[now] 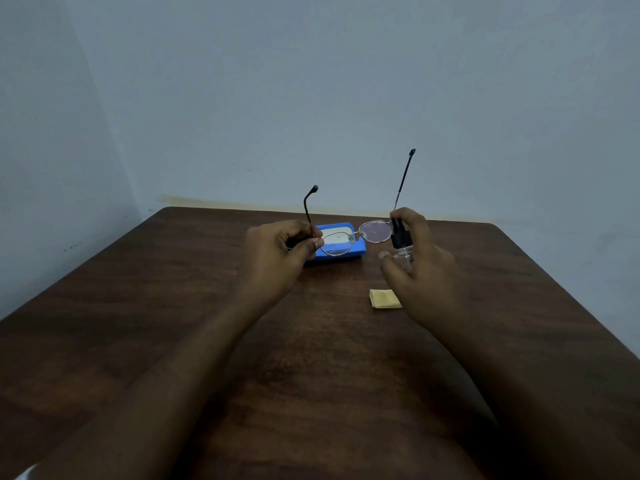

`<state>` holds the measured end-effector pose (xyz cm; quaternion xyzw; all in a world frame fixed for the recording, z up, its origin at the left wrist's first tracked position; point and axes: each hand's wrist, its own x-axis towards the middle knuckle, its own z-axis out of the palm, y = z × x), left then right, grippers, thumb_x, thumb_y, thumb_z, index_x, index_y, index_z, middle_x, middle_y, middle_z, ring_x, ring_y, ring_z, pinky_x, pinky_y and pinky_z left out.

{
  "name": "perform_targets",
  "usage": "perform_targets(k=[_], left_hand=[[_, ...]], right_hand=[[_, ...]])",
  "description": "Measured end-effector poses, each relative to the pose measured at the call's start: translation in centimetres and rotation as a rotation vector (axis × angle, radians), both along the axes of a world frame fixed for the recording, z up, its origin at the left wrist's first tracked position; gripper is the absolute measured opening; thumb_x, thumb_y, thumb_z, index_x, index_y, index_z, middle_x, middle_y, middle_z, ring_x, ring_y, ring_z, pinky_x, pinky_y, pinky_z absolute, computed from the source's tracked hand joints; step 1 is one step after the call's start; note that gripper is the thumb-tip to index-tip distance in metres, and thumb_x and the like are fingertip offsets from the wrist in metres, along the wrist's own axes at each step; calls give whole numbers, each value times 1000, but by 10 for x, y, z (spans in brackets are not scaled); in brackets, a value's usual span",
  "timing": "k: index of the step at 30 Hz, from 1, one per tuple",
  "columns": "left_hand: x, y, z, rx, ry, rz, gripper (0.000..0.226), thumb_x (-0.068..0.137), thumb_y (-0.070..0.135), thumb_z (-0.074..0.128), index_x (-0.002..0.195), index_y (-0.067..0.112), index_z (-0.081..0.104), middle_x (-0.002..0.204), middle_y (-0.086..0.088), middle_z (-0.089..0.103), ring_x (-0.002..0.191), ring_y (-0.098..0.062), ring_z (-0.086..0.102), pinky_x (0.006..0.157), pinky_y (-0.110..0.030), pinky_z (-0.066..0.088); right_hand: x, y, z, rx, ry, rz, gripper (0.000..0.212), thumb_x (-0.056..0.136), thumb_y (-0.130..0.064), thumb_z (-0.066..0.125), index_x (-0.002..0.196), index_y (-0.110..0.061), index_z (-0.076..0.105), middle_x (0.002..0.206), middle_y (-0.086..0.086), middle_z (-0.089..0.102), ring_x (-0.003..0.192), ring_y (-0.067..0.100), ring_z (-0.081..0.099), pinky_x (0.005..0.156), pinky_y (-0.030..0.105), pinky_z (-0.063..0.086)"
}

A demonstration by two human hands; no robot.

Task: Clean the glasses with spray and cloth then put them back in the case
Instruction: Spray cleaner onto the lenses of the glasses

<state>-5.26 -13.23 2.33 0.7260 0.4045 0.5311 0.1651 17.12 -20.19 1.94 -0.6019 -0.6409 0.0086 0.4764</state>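
My left hand (277,251) grips the thin metal-framed glasses (356,235) at their left hinge and holds them above the table, temples unfolded and pointing away from me. My right hand (419,258) is shut on a small clear spray bottle (401,242) with a black pump top, one finger resting on the pump; its nozzle sits right beside the right lens. Behind the glasses lies the open blue case (346,258) with a pale lining. A folded yellow cloth (384,299) lies flat on the table near my right wrist.
A dark brown wooden table (173,323) fills the lower view, its far edge against a pale wall. A room corner stands at the left.
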Motion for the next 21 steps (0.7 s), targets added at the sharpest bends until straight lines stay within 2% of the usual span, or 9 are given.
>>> perform_targets(k=[6,10,14,18,21], left_hand=[[-1,3,-4,-53,-37,-8,10,88,14,81,90,23,82,76,10,77,78,-9,73,76,-43,60],[0,5,-5,-106,-51,-41,19,88,13,81,84,32,79,80,7,79,78,-12,77,78,-46,63],[2,-1,-4,-47,8,-18,8,88,13,82,92,20,83,77,11,78,75,-3,74,72,-27,58],[5,-5,-4,20,46,8,8,88,11,82,95,14,85,80,7,79,73,-2,71,66,-14,48],[6,-3,-7,119,130,53,9,86,10,83,95,14,85,84,5,80,76,-5,69,66,-7,43]], right_hand=[[3,-1,-1,22,84,56,52,95,-30,65,136,-49,38,94,-8,66,70,17,61,66,43,55],[-1,-7,0,26,50,134,57,95,-31,69,140,-47,39,89,-10,69,67,7,62,62,30,50],[-13,-16,3,96,2,237,58,95,-30,69,143,-43,39,103,-3,72,74,14,65,68,27,50],[-16,-21,6,160,20,281,57,96,-29,67,144,-43,39,111,-7,70,82,25,68,74,33,50],[-18,-25,9,236,48,325,55,96,-26,66,144,-37,41,111,-7,69,83,17,66,74,28,52]])
